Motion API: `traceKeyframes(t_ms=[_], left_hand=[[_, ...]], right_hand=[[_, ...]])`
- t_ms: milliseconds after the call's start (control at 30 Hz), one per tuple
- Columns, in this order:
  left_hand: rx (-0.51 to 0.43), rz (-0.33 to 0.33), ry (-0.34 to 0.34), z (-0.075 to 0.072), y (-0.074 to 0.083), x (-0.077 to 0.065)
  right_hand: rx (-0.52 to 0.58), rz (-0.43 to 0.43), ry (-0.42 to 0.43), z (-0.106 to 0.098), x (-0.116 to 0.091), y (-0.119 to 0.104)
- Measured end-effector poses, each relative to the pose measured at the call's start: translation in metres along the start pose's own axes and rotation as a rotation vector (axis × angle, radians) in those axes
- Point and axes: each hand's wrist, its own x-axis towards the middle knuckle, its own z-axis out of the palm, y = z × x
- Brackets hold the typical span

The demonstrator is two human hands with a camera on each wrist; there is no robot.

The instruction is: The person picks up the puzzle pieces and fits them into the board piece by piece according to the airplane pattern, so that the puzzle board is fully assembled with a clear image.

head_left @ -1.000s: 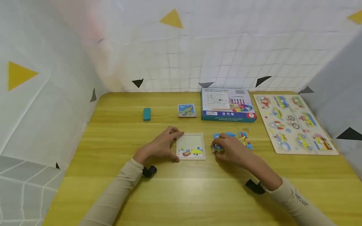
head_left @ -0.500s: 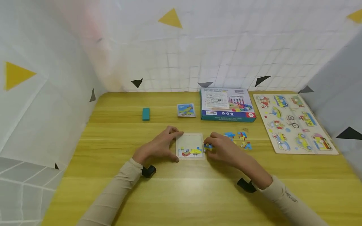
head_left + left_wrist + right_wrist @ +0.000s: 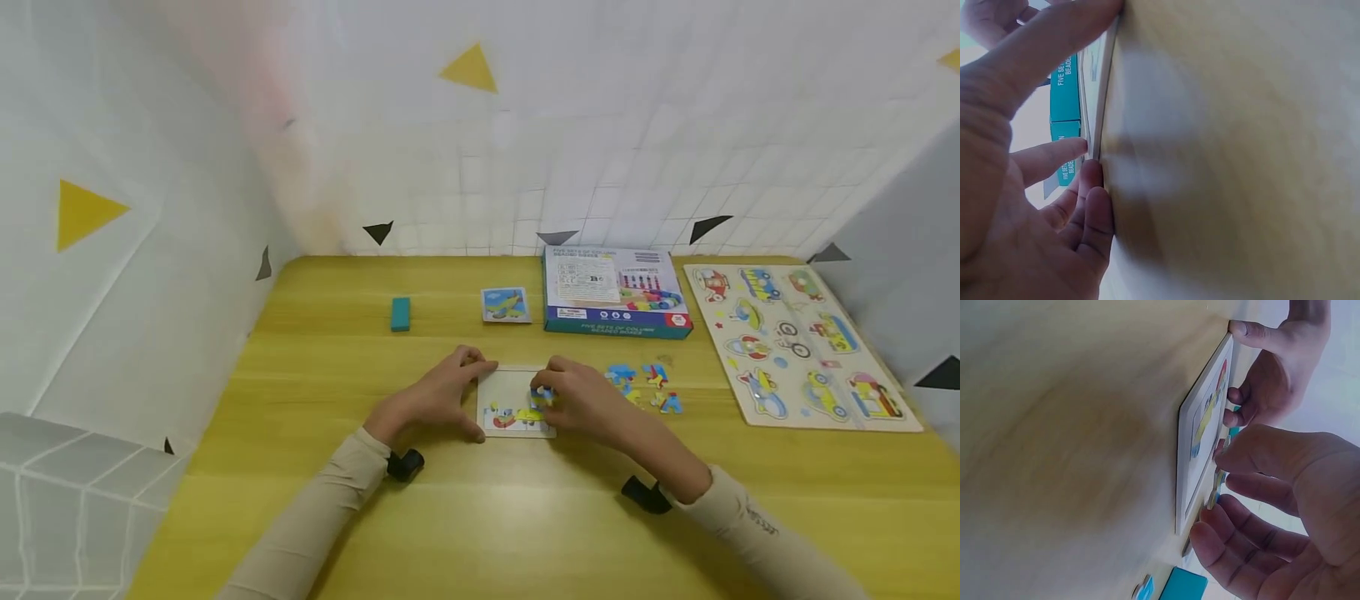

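Observation:
A square wooden puzzle tray (image 3: pixel 504 387) lies flat on the table, pieces with a coloured picture filling its near edge. My left hand (image 3: pixel 435 396) holds the tray's left side, thumb at the near corner and fingers at the far one; the left wrist view shows the fingertips against the tray's rim (image 3: pixel 1105 87). Over the tray's right half, my right hand (image 3: pixel 588 400) pinches a blue and yellow jigsaw piece (image 3: pixel 540 397) between thumb and fingers. In the right wrist view that jigsaw piece (image 3: pixel 1217 487) is tilted on edge above the tray.
Several loose jigsaw pieces (image 3: pixel 621 375) lie right of the tray. Behind it are a plane picture square (image 3: pixel 506 305), a teal block (image 3: pixel 401 314) and a flat bead-game box (image 3: pixel 615 321). A large vehicle peg board (image 3: pixel 780 362) lies at the right.
My right hand has picked the jigsaw piece from the loose group and carried it left over the tray. The left hand stays at the tray's left side. The head view has shifted slightly.

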Motion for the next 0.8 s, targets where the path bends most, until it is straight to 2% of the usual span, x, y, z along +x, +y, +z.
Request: traceKeyframes(t_ms=[133,300,433,800], left_hand=[[0.003,-0.031,0.013,0.003,-0.003,-0.006],[-0.004,0.003,0.031,0.001,-0.007,-0.008],[-0.005,-0.003,0.024,0.0,-0.007,-0.008],[-0.029,0.035,0.024,0.003,-0.002,-0.001]], right_hand=[[0.014,-0.043,-0.01,0.006,0.007,-0.005],[0.032,-0.064,-0.011,0.007,0.016,-0.012],[0.041,-0.069,-0.021,0.009,0.021,-0.016],[0.061,-0.075,-0.03,0.014,0.025,-0.017]])
